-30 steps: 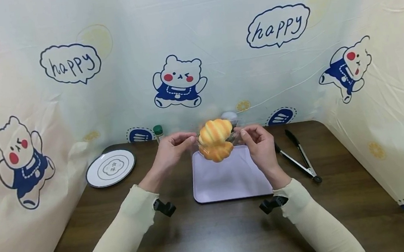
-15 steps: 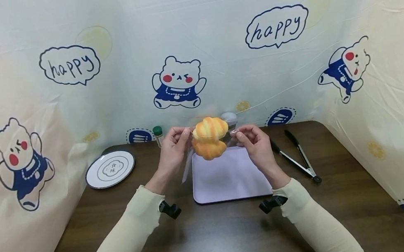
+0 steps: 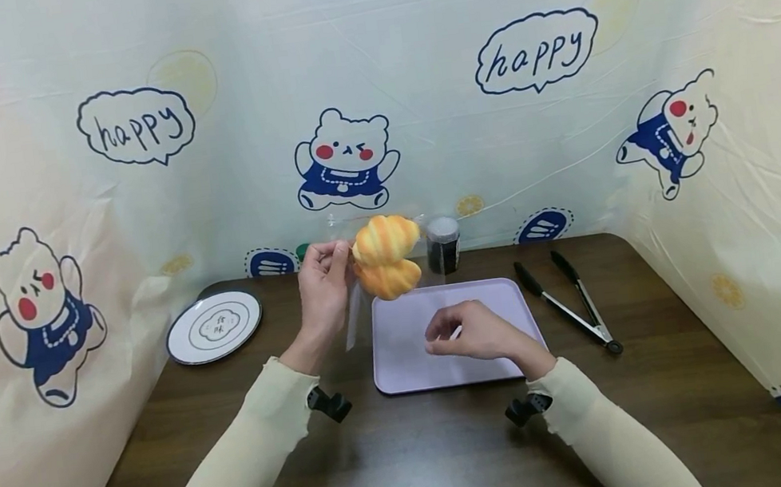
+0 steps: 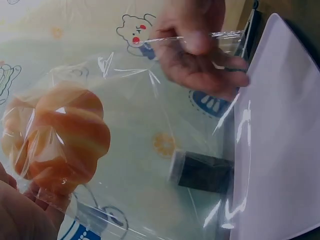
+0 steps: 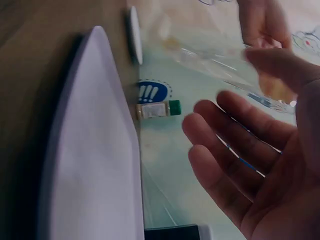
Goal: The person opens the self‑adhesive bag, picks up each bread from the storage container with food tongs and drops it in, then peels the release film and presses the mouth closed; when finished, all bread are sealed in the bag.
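My left hand (image 3: 323,287) pinches a clear plastic bag (image 4: 142,107) by its side, up above the back of the table. Inside the bag are croissant-shaped breads (image 3: 386,254), golden yellow and orange-brown, one above the other in the head view. A loose strip of the bag hangs down beside the left hand. My right hand (image 3: 473,332) is over the lilac tray (image 3: 399,355), apart from the bag in the head view. Its fingers are loosely bent in the right wrist view, with nothing held between them.
A white plate (image 3: 215,328) lies at the left. Black-and-silver tongs (image 3: 574,307) lie spread at the right of the tray. At the back stand a dark jar (image 3: 444,247) with a pale lid and a small green-capped bottle (image 5: 157,109). A printed cloth encloses the table.
My right hand has let go of the bag and come down toward me over the tray. My left hand still holds the bag, and the breads have shifted left and slightly up.
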Available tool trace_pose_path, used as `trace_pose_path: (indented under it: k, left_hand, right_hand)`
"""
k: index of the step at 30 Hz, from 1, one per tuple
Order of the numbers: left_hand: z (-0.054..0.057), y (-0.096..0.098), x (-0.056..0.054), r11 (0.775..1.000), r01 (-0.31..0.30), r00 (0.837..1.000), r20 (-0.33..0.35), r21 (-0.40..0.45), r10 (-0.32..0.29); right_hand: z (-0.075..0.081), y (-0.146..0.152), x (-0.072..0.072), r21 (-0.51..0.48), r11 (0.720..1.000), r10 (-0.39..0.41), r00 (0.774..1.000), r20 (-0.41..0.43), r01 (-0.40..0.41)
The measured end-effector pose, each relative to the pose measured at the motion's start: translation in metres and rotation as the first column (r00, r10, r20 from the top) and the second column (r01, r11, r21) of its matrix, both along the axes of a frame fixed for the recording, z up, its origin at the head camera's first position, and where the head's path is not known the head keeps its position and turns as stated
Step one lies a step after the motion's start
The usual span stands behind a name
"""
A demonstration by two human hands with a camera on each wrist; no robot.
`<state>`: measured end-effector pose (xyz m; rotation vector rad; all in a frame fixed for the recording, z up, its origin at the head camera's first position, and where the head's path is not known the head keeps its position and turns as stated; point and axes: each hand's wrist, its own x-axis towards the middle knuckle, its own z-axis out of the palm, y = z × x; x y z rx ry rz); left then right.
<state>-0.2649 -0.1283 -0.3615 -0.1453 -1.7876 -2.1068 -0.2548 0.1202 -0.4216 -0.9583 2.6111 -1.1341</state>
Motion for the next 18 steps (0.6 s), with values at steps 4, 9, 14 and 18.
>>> trace_pose_path:
  k: [4, 9, 14, 18]
  left_hand:
    - [0.002, -0.001, 0.0, 0.999, -0.038, 0.999, -0.022, 0.02, 0.038]
    - [0.002, -0.004, 0.001, 0.997, -0.068, 0.997, -0.045, -0.026, 0.067]
    - [0.0, 0.0, 0.002, 0.999, -0.041, 0.998, -0.045, 0.003, 0.041]
    - [0.0, 0.004, 0.003, 0.999, -0.028, 0.998, -0.046, 0.028, 0.03]
  right_hand:
    - [-0.003, -0.001, 0.0, 0.06, 0.997, 0.056, 0.998, -0.036, -0.054]
    - [-0.004, 0.006, -0.003, 0.078, 0.997, 0.029, 0.998, -0.053, -0.025]
    - [-0.004, 0.011, -0.006, 0.106, 0.994, 0.01, 0.997, -0.081, -0.001]
    - [0.0, 0.014, -0.007, 0.106, 0.994, 0.0, 0.999, -0.054, 0.006]
